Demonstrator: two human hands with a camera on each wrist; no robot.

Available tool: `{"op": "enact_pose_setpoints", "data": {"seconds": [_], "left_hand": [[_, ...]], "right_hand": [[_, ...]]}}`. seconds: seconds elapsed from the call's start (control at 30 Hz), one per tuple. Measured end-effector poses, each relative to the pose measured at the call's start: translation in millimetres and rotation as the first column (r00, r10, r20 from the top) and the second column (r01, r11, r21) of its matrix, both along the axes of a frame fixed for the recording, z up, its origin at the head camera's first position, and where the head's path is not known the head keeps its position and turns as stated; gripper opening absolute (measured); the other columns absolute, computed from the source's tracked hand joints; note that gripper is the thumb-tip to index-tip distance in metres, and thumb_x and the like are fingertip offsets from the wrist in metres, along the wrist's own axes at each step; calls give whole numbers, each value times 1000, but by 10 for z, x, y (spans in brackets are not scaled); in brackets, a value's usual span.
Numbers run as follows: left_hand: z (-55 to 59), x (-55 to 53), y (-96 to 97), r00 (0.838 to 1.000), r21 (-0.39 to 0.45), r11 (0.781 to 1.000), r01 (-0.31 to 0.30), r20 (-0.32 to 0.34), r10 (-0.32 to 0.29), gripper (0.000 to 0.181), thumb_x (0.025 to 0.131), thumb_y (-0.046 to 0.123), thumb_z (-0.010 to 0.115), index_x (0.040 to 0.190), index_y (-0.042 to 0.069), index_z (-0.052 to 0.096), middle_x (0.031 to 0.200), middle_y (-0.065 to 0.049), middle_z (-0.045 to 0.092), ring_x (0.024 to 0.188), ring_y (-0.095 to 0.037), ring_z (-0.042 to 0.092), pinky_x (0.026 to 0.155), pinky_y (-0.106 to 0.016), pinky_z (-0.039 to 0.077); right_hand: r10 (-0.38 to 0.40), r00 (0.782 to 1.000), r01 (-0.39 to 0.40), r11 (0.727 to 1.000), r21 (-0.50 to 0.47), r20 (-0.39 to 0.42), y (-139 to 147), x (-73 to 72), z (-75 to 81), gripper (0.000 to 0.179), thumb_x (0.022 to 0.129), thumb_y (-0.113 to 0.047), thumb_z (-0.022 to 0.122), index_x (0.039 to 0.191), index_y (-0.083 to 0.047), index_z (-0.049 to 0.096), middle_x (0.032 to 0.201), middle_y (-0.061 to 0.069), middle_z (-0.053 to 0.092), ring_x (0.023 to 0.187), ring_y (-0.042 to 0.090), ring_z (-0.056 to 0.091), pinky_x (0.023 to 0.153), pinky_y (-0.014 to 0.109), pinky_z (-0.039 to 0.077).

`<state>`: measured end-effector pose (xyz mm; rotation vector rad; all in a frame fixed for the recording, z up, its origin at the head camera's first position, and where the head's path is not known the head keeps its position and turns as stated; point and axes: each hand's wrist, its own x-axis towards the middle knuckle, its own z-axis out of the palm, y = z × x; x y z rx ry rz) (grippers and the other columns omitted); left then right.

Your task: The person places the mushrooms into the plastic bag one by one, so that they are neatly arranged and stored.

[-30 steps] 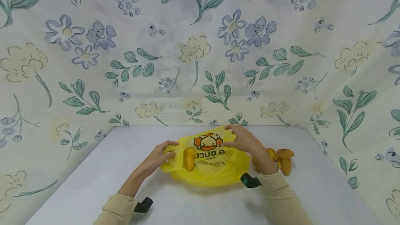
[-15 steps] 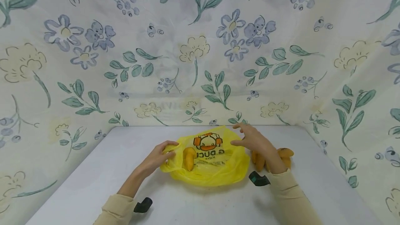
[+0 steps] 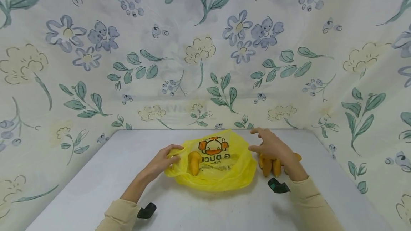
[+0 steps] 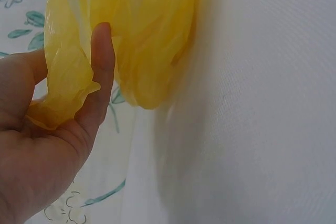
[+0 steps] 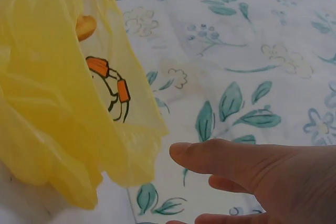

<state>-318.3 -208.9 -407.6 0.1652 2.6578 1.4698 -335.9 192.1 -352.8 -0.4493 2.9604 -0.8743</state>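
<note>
A yellow plastic bag (image 3: 237,174) with a duck print lies spread on the table, its mouth facing me. My left hand (image 3: 163,161) holds its left edge; in the left wrist view the thin plastic (image 4: 68,85) passes between thumb and fingers. Inside the bag, at the left, sits an orange-yellow, gourd-like piece (image 3: 194,163) with a rounded top. My right hand (image 3: 273,147) is just right of the bag, fingers parted and holding nothing. Several similar orange-yellow pieces (image 3: 267,167) lie together below and behind that hand, partly hidden by it and the forearm.
The white table (image 3: 205,213) carries the bag and the loose pieces. Behind it and along the sides hangs a floral cloth (image 3: 205,63). A black wrist-camera mount shows beside each wrist, the right one (image 3: 278,185) near the loose pieces.
My right hand has moved right, away from the bag's mouth and over toward the loose pieces, now covering more of the right ones. Left hand, bag and the piece inside stay put.
</note>
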Motion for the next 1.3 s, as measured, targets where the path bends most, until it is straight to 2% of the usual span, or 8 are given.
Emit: {"op": "enact_pose_setpoints", "data": {"seconds": [0.37, 0.6, 1.03, 1.3], "left_hand": [[-3, -6, 8, 1000, 3, 1000, 4, -2, -4, 41, 95, 16, 56, 135, 10, 53, 147, -18, 45, 107, -23, 54, 83, -28, 50], [-2, -4, 8, 1000, -5, 1000, 1, -4, -1, 40, 95, 16, 56, 135, 11, 53, 146, -17, 46, 106, -22, 54, 83, -28, 50], [20, 14, 33, 1000, -7, 1000, -2, -8, 2, 39, 96, 14, 55, 134, 10, 54, 146, -17, 46, 106, -23, 53, 85, -28, 50], [26, 23, 29, 1000, 9, 1000, 10, -8, -10, 39, 96, 15, 56, 134, 10, 54, 146, -17, 46, 107, -22, 54, 85, -29, 50]], "right_hand": [[-37, 999, 37, 999, 38, 0, 193, -7, -22, 65, 86, -38, 73, 139, -12, 47, 136, 25, 50, 103, 30, 61, 89, 48, 52], [-64, 998, 64, 997, 36, 0, 320, 18, -48, 70, 83, -45, 74, 139, -13, 48, 137, 26, 48, 102, 31, 61, 87, 49, 53], [-44, 997, 47, 998, 46, -55, 546, 82, -15, 64, 88, -33, 72, 139, -5, 47, 135, 30, 49, 101, 35, 63, 84, 46, 55], [-47, 994, 54, 995, 80, -98, 681, 84, -18, 65, 86, -34, 74, 138, -4, 48, 133, 31, 51, 112, 43, 57, 86, 50, 54]]}}
